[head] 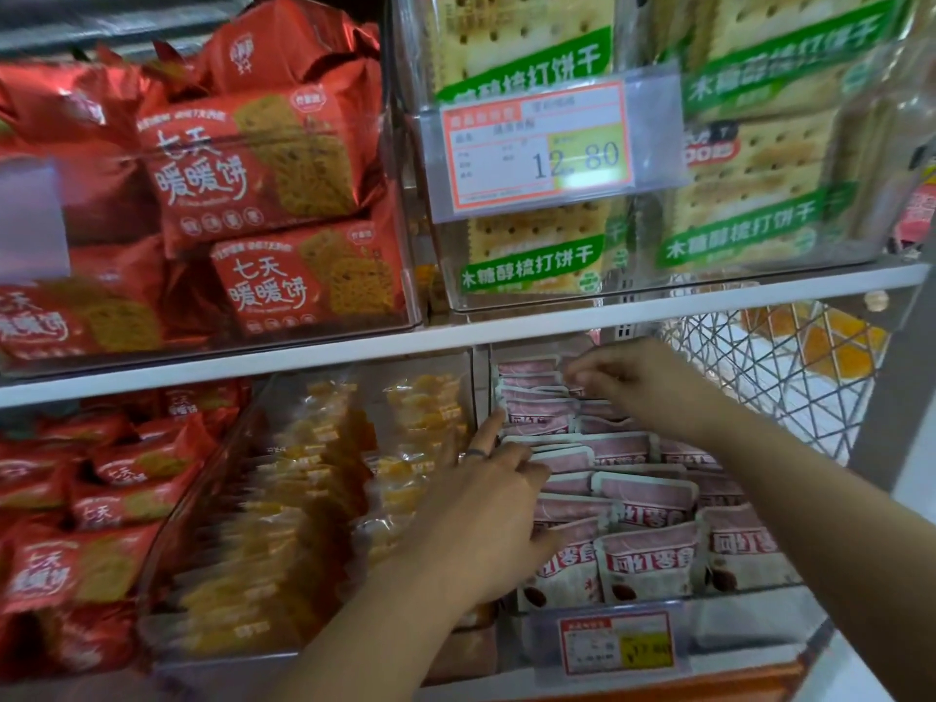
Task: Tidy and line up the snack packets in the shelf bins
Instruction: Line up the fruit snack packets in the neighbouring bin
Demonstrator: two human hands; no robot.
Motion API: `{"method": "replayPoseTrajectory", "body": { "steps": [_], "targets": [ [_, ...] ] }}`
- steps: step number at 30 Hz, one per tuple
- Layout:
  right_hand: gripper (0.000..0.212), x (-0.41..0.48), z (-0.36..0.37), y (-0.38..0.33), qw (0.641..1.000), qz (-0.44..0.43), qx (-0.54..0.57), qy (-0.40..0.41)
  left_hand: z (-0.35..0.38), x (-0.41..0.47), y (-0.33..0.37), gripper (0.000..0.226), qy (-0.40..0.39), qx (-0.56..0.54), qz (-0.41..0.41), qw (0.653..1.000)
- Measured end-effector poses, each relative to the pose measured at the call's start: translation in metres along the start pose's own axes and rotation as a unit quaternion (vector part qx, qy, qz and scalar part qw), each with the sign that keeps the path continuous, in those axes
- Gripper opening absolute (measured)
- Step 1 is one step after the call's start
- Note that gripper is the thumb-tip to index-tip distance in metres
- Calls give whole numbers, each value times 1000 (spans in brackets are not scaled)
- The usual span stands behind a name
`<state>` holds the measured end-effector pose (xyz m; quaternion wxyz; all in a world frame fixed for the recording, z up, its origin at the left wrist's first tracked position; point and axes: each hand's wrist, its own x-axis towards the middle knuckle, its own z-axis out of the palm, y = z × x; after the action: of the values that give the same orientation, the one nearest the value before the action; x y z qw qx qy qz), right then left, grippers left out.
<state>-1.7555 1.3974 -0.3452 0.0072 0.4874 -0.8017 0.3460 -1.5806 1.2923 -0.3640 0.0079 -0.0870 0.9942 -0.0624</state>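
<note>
A: Where is the person working?

B: In the clear bin (749,620) at the lower right of the frame, among the pink packets (648,554). They stand in rows, with the front ones upright and the middle ones leaning and overlapping.

A: And the hands?

B: The right hand (623,382) is at the back of the bin, its fingers bunched on the top edge of a packet, pinching it. The left hand (486,504) lies on the middle rows. Its ringed index finger (489,430) is straight and touches a packet at the bin's left wall, and the others are curled against the packet tops. The thumb is hidden, so whether it clamps anything cannot be told.

A: What might go wrong?

B: Pulling the back packet up could drag its neighbours along, because they overlap. Pressure from the left hand could tip the leaning rows forward like dominoes. The picture is blurred, so the grip itself may be slight.

A: Any writing?

B: The red packets (243,169) at upper left read 七天暖暖饼. The cracker packs (749,195) at upper right carry green bands reading 木糖醇梳打饼干. The price tag (542,149) between them shows 12.80. The pink packets bear large red characters that are too soft to read surely. The lower tag (615,643) is illegible. The yellow packets (314,499) beside the bin show no readable print.
</note>
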Motion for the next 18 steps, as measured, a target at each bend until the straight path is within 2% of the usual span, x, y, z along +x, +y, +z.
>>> {"method": "replayPoseTrajectory", "body": {
  "steps": [2,6,10,12,15,18],
  "targets": [
    [18,-7,-13,10,999,22,-29,6,-3,-1,1,70,-7,-1,0,1000],
    [28,-21,-9,23,983,22,-138,-117,-6,-1,12,77,-11,37,-11,999],
    [32,-29,-1,21,971,-15,-187,-148,-9,11,29,82,-27,54,9,998],
    [31,-31,0,21,970,-16,-196,-143,-10,21,30,88,-46,51,12,998],
    [25,-28,5,22,980,-19,-176,-94,-10,31,22,100,-70,47,-2,996],
    [26,-22,15,19,974,-13,-196,-110,-8,33,17,108,-75,55,-4,996]
  ]
}}
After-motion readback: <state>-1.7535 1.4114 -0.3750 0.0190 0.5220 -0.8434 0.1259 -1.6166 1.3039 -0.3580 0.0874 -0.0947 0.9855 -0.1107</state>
